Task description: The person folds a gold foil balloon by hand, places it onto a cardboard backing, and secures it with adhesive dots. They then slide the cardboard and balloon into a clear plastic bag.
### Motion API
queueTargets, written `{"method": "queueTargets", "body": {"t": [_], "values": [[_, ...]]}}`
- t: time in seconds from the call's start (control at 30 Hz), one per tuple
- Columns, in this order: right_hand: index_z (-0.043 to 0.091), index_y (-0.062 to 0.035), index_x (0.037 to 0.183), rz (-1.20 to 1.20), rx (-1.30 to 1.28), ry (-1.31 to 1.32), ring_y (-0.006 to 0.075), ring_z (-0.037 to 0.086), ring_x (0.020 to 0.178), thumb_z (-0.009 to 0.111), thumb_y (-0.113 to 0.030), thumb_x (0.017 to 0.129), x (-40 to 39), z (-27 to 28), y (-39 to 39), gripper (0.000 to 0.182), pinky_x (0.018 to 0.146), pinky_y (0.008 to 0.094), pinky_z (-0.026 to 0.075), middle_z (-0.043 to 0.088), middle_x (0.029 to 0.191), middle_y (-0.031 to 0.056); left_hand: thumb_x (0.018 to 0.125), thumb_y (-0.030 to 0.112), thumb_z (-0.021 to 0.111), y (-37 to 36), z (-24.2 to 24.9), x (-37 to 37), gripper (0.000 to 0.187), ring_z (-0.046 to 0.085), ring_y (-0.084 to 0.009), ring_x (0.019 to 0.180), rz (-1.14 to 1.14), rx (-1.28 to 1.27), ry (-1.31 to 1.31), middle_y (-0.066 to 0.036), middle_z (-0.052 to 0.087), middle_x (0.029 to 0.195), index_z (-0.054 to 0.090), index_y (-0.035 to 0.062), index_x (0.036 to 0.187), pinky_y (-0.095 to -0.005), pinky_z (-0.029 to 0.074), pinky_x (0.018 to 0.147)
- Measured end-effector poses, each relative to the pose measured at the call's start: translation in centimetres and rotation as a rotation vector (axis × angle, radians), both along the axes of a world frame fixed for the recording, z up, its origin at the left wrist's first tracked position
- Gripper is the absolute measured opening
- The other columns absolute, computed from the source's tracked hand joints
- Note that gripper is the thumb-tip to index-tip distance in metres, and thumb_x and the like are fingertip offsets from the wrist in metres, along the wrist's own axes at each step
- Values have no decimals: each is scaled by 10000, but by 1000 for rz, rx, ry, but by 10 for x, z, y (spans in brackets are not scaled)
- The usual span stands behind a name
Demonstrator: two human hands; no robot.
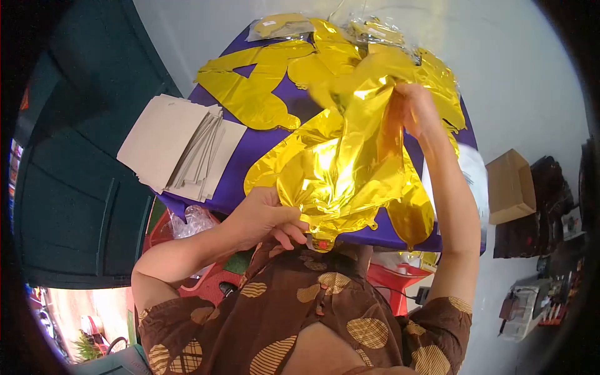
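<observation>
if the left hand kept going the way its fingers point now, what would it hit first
The left hand points right along the bottom edge of the crumpled gold foil balloon it pinches. It would probably push further into that same foil first; past it hangs the purple tablecloth's edge, though depth is unclear.

The middle of the table (262, 147) is being blocked by the crumpled gold foil balloon (350, 169), which is being held up between both hands. The left part is being taken up by a stack of grey cards (178, 147), and the far edge by more gold foil shapes (250, 87). A strip of bare purple cloth is being left open between the cards and the foil.
</observation>
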State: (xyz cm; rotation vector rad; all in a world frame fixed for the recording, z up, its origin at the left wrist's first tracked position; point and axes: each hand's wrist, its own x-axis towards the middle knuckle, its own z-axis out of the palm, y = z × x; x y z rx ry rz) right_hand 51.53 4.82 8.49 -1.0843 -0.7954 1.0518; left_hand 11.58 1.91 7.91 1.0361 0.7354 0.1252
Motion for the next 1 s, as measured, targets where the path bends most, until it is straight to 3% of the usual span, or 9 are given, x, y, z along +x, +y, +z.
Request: {"method": "queueTargets", "body": {"t": [0.07,0.23,0.33,0.57,0.7,0.8,0.83,0.93,1.0], "values": [[641,-6,957,12,-156,-169,204,686,784,554,-77,909,8,-12,-2,122,691,322,555,702,971,135,963,79,578,1,-2,2,266,744,-284,744,-4,-37,15,-215,720,953,565,-95,1164,-351,625,562],[406,93,1307,-120,-295,-137,306,716,715,507,-173,1000,-16,-18,-24,418,572,343,604,664,972,255,960,76,579,4,-2,6,289,745,-289,745,-36,-63,-8,-238,721,951,548,-111,1178,-356,626,561],[418,105,1313,-147,-359,-176,263,692,639,507,-180,996,-25,-15,-38,435,525,324,578,674,983,254,958,72,578,6,-2,8,310,744,-292,743,-48,-73,-16,-243,721,946,526,-117,1199,-357,625,561],[661,96,1021,35,-538,-690,169,585,488,548,-272,941,-48,-6,-65,392,430,314,490,716,769,156,955,89,596,6,7,11,387,740,-294,716,19,-103,-101,-245,721,935,463,-125,1248,-351,617,548],[639,98,1088,45,-658,-723,165,564,478,552,-383,957,-67,5,-73,507,441,305,448,712,854,214,956,120,605,8,16,13,342,732,-299,672,76,-95,-273,-250,721,893,521,-130,1175,-355,609,529],[626,98,1163,77,-642,-618,199,619,590,557,-422,958,-66,-6,-68,563,519,319,486,695,979,246,958,128,599,8,21,13,307,726,-304,644,82,-107,-336,-250,721,866,562,-128,1125,-363,606,520],[596,77,1254,88,-689,-614,220,646,762,563,-442,954,-66,-4,-64,600,634,334,510,668,1081,234,959,128,597,7,22,11,300,724,-306,640,83,-117,-364,-251,720,861,572,-131,1110,-366,605,519],[568,70,1271,21,-581,-473,156,578,617,596,-351,953,-70,-21,-45,528,476,312,435,636,833,105,961,125,594,0,24,4,303,721,-316,632,70,-153,-390,-261,716,854,574,-141,1104,-381,605,522],[570,45,1295,5,-459,-350,140,589,712,635,-284,921,-79,-25,-37,503,569,295,458,643,898,106,961,126,595,-4,22,-1,304,719,-323,633,47,-158,-387,-266,714,852,574,-144,1098,-389,605,528]]}}
